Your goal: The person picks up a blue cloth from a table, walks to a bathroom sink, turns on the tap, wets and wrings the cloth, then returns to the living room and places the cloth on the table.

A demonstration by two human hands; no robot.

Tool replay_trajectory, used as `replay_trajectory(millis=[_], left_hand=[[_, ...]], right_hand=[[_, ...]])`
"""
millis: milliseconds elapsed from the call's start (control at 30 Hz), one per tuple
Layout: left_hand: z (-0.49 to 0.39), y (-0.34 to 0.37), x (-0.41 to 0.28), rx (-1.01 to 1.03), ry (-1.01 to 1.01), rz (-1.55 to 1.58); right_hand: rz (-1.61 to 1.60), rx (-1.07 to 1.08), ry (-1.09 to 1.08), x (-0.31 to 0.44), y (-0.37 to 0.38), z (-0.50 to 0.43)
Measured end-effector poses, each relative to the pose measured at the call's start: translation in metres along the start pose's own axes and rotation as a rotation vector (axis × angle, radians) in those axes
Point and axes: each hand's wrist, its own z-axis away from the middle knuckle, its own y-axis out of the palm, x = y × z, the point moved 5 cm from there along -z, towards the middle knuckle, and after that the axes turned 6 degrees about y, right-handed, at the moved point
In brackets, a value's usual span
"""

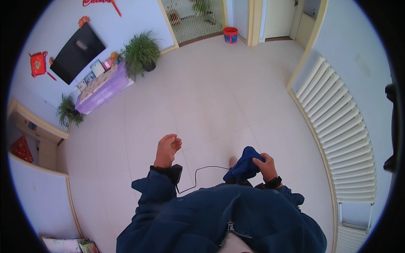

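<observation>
My right hand [268,167] grips a bunched dark-blue cloth [245,164], with the thumb on top and the folds hanging to the left. It is held in front of my jacket, over the floor. My left hand [168,150] is raised out to the left with nothing in it, its fingers loosely bent. A black band with a dark device [176,174] sits at my left wrist, and a thin black cable [202,167] loops from there toward the cloth. Another black band [273,182] is around my right wrist. Part of one shoe [233,161] shows beside the cloth.
A white radiator [340,126] lines the right wall. At the far left, a low cabinet with a purple cover [101,91] stands under a television [77,53], between potted plants [142,49]. A red-and-blue bucket [230,35] stands by the doorway with a strand curtain [196,22].
</observation>
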Motion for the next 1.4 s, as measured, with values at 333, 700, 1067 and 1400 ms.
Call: replay_trajectory(millis=[333, 700, 1067, 1400], left_hand=[[-0.173, 0.031, -0.087, -0.163, 0.049, 0.049], [-0.423, 0.128, -0.141, 0.183, 0.043, -0.081], [-0.663, 0.281, -0.218, 0.553, 0.102, -0.330], [-0.866, 0.384, -0.280, 0.539, 0.229, -0.359]], right_hand=[[0.097, 0.028, -0.070, 0.141, 0.050, -0.240], [0.146, 0.156, -0.182, 0.276, 0.160, -0.449], [0.142, 0.091, -0.210, 0.384, 0.182, -0.653], [0.294, 0.050, -0.404, 0.524, 0.216, -0.905]])
